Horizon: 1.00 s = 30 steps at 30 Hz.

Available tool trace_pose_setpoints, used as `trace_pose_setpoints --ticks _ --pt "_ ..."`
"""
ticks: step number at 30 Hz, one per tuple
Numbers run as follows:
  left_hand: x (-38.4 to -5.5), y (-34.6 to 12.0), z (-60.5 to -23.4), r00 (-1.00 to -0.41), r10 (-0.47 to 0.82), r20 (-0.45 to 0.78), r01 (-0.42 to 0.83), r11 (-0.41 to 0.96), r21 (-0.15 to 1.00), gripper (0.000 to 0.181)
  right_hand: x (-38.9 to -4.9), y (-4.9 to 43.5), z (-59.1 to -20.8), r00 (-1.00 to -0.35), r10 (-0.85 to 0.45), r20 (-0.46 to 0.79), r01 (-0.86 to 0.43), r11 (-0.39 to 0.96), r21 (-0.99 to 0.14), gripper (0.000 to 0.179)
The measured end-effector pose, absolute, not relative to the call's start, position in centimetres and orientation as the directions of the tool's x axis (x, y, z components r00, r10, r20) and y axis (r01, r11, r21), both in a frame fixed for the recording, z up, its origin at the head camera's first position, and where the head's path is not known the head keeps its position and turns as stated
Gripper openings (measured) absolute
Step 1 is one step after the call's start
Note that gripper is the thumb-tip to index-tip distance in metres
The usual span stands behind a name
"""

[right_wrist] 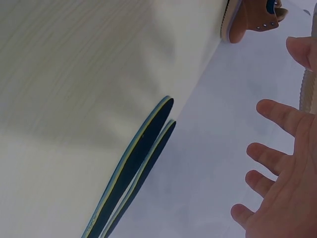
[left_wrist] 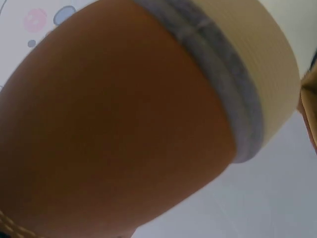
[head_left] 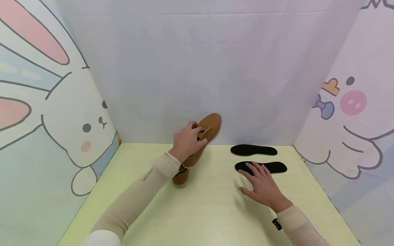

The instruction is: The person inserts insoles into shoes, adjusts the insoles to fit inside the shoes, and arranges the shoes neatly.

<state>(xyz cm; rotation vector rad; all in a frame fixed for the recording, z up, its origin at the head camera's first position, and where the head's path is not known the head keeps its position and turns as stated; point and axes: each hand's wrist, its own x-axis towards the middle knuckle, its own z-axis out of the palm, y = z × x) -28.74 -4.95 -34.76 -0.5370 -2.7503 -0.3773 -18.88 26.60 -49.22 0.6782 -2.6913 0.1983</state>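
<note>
1. My left hand (head_left: 186, 141) grips a brown shoe (head_left: 213, 123) by its opening, fingers and thumb curled in around the tongue, toe pointing away to the right.
2. My right hand (head_left: 264, 187) is spread, hanging above the table (head_left: 209, 212) with its fingertips over the nearer black insole (head_left: 276, 167).
3. The farther black insole (head_left: 253, 150) lies just behind that one.
4. A second brown shoe (head_left: 181, 180) stands on the table, partly hidden below the held one.
5. Behind everything hangs a pale backdrop (head_left: 200, 68).
</note>
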Motion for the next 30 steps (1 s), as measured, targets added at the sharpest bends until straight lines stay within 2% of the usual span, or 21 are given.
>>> trace_pose_setpoints --ticks 10,21,30 --pt "-29.0 -2.2 -38.5 -0.88 0.378 0.287 0.436 0.882 0.177 0.037 -18.6 26.7 -49.6 -0.831 -0.417 0.367 -0.467 0.883 -0.055 0.064" --pt "-28.9 -0.7 -43.8 -0.907 0.357 0.224 0.407 0.881 0.241 0.035 -18.8 26.5 -50.0 -0.825 -0.421 0.377 -0.477 0.876 -0.067 0.063" --pt "-29.3 0.2 -46.7 -0.922 0.343 0.179 0.378 0.896 0.232 0.037 -18.8 26.4 -50.1 -0.841 -0.419 0.342 -0.471 0.878 -0.083 0.063"
